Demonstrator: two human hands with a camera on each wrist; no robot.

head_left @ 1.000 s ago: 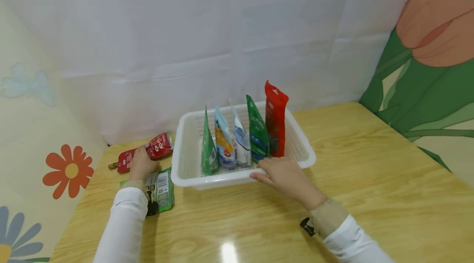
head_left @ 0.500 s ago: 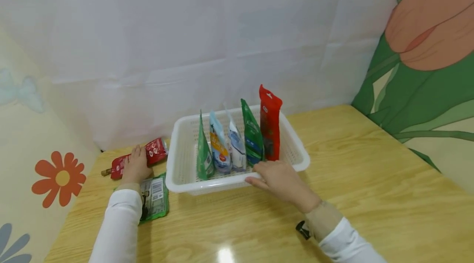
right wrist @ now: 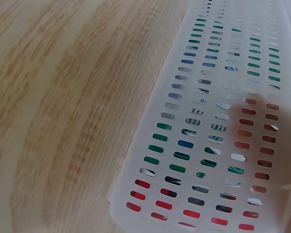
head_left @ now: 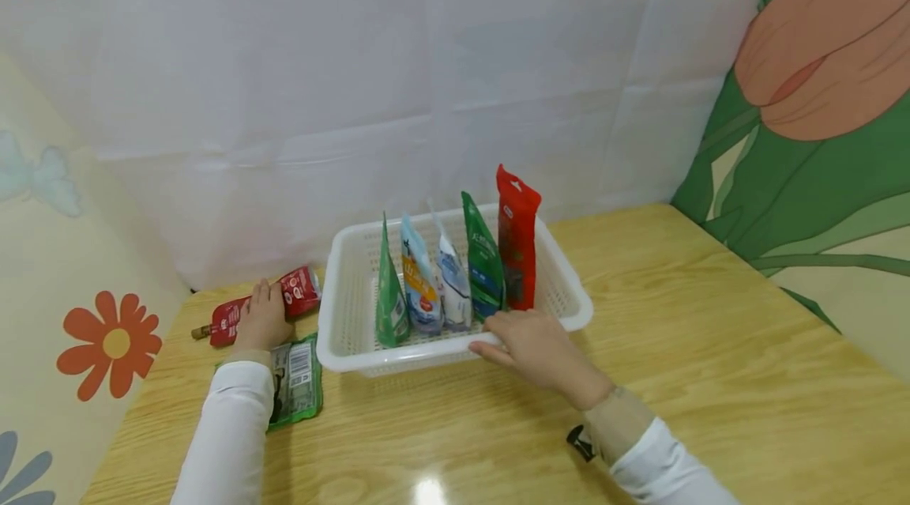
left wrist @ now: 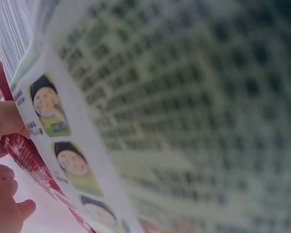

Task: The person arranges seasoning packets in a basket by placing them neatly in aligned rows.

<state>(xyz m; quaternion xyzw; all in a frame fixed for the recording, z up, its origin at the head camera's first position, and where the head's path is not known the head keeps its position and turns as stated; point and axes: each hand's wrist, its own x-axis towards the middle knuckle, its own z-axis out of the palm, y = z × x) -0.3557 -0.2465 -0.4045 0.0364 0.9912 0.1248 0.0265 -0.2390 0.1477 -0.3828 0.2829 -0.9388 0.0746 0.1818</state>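
My left hand [head_left: 261, 322] lies across the middle of a red pouch with a brown cap [head_left: 302, 292], its fingers spread over it. In the left wrist view, fingers [left wrist: 4, 116] touch the red pouch [left wrist: 31, 162]; a green packet [left wrist: 169, 121] fills most of that picture. My right hand [head_left: 533, 343] grips the near rim of a white plastic basket [head_left: 412, 350], thumb along the outside. Through the basket's slots the right wrist view shows fingers behind the near wall. Standing upright inside are several packets, among them a red one [head_left: 519, 240] and a green one [head_left: 391, 299].
The printed green packet [head_left: 302, 382] lies flat just under the left wrist, beside the basket. Everything stands on a wooden table [head_left: 398, 434]. A white sheet [head_left: 341, 78] hangs behind it, and painted walls with flowers flank both sides.
The left hand's fingers have spread a little more across the red pouch, while the right hand keeps hold of the basket rim. The whole head view has shifted slightly.
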